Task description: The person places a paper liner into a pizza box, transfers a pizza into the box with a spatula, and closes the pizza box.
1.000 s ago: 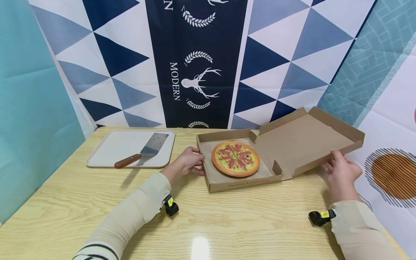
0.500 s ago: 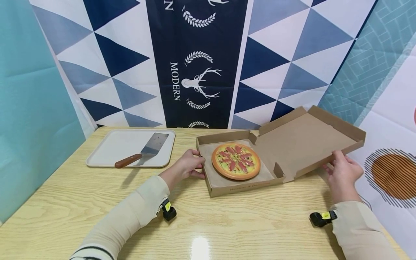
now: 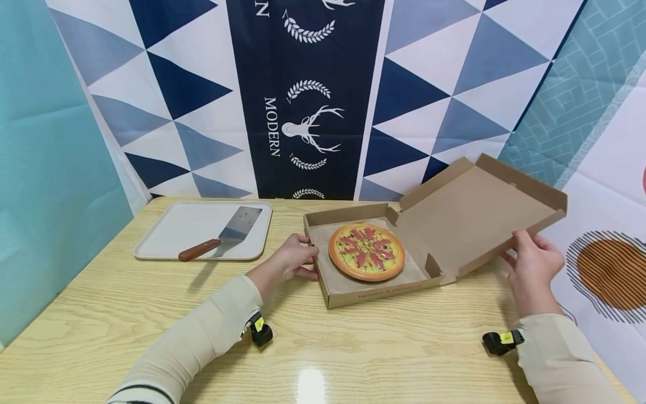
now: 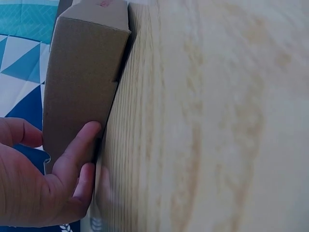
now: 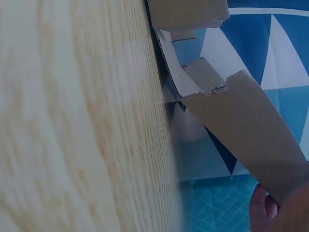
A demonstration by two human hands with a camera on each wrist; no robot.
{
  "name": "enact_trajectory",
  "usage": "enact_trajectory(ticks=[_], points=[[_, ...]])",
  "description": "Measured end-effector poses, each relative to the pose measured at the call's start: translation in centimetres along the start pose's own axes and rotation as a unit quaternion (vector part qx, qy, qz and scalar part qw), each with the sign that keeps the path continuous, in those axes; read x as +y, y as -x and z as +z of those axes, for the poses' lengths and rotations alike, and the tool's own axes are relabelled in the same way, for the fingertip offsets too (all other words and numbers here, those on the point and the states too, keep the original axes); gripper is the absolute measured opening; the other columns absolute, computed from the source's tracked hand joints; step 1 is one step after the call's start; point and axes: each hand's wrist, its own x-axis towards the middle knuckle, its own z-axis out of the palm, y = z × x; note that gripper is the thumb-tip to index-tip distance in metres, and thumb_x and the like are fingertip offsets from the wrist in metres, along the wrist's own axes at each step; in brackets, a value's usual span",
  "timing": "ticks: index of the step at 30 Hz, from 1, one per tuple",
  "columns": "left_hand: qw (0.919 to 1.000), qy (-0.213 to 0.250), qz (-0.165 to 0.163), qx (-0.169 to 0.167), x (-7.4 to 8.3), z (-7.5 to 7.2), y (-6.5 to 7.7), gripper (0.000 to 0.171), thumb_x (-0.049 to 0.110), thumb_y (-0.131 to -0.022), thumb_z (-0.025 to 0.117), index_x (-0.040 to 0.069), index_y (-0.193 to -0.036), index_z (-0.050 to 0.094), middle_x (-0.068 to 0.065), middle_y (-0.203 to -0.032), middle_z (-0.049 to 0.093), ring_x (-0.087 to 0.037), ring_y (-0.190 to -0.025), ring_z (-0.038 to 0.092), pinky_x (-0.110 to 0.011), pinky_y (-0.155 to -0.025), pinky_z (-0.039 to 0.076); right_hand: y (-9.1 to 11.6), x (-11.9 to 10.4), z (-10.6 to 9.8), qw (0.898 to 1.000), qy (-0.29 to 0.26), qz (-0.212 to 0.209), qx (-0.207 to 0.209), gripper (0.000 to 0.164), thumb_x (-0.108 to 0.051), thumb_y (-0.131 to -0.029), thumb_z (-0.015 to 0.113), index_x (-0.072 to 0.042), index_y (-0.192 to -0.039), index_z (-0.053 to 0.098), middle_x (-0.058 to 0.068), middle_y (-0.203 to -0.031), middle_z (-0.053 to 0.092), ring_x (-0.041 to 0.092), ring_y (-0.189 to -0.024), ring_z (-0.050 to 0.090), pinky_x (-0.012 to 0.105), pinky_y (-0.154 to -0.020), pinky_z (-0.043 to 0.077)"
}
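Observation:
A brown cardboard pizza box (image 3: 383,289) lies unfolded on the table, its lid (image 3: 479,207) hinged out to the right and tilted up. In its base, on pale paper, sits a round pizza (image 3: 366,252) with red strips on top. At the base's left wall, my left hand (image 3: 292,258) holds the side, one digit at the rim and others against the outer face (image 4: 79,92). My right hand (image 3: 536,266) grips the lid's near right edge; in the right wrist view only some fingers (image 5: 259,208) show below the lid's side flap (image 5: 251,130).
On the left of the wooden table (image 3: 383,353) is a white tray (image 3: 169,230). A metal spatula (image 3: 241,224) rests on it, its brown handle (image 3: 199,249) jutting over the near rim. Patterned cloth (image 3: 308,84) hangs close behind the table.
The lid has tilted higher, its far edge rising with my right hand on it. The box base and my left hand have shifted slightly toward me. The tray and spatula stayed still.

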Motion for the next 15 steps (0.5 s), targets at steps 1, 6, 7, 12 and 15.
enact_trajectory(ticks=[1, 6, 7, 12, 15], points=[[1.0000, 0.000, 0.000, 0.001, 0.0, 0.0, 0.1, 0.056, -0.004, -0.085, 0.051, -0.003, -0.135, 0.026, -0.019, -0.102, 0.044, -0.026, -0.084, 0.049, -0.040, -0.060, 0.059, 0.1, 0.0, 0.1, 1.000, 0.002, -0.003, -0.004, 0.021, 0.006, -0.075, 0.076, -0.001, -0.085, 0.060, 0.004, -0.081, 0.061, 0.015, -0.054, 0.063, 0.034, -0.041, 0.053], [1.0000, -0.002, -0.001, 0.003, -0.1, 0.2, 0.4, 0.055, -0.004, -0.086, 0.051, -0.003, -0.135, 0.026, -0.019, -0.103, 0.045, -0.025, -0.081, 0.051, -0.038, -0.059, 0.059, 0.5, -0.2, 0.6, 1.000, 0.024, -0.014, -0.013, 0.020, 0.006, -0.077, 0.073, -0.003, -0.090, 0.061, 0.004, -0.083, 0.061, 0.013, -0.058, 0.064, 0.031, -0.042, 0.053], [1.0000, -0.002, -0.002, 0.003, 0.0, 0.2, 0.5, 0.055, -0.004, -0.086, 0.051, -0.003, -0.135, 0.026, -0.019, -0.104, 0.045, -0.025, -0.081, 0.051, -0.038, -0.060, 0.059, 0.6, -0.2, 0.7, 0.999, 0.029, -0.017, -0.013, 0.023, 0.006, -0.077, 0.073, -0.004, -0.092, 0.061, 0.003, -0.084, 0.061, 0.012, -0.059, 0.064, 0.029, -0.042, 0.053], [1.0000, 0.003, -0.002, 0.004, -0.1, 0.3, 0.8, 0.056, -0.005, -0.086, 0.051, -0.003, -0.135, 0.025, -0.020, -0.106, 0.044, -0.027, -0.083, 0.052, -0.039, -0.060, 0.059, 0.9, 0.0, 1.0, 0.998, 0.055, -0.035, -0.015, 0.034, 0.007, -0.076, 0.072, -0.008, -0.101, 0.054, 0.002, -0.089, 0.053, 0.008, -0.060, 0.059, 0.025, -0.041, 0.051], [1.0000, 0.006, -0.001, 0.006, -0.2, 0.3, 0.9, 0.056, -0.005, -0.086, 0.051, -0.003, -0.135, 0.024, -0.020, -0.107, 0.043, -0.027, -0.083, 0.051, -0.039, -0.060, 0.059, 0.9, 0.1, 1.2, 0.997, 0.062, -0.051, -0.020, 0.034, 0.008, -0.076, 0.071, -0.008, -0.101, 0.053, 0.002, -0.088, 0.053, 0.007, -0.060, 0.057, 0.023, -0.040, 0.049]])
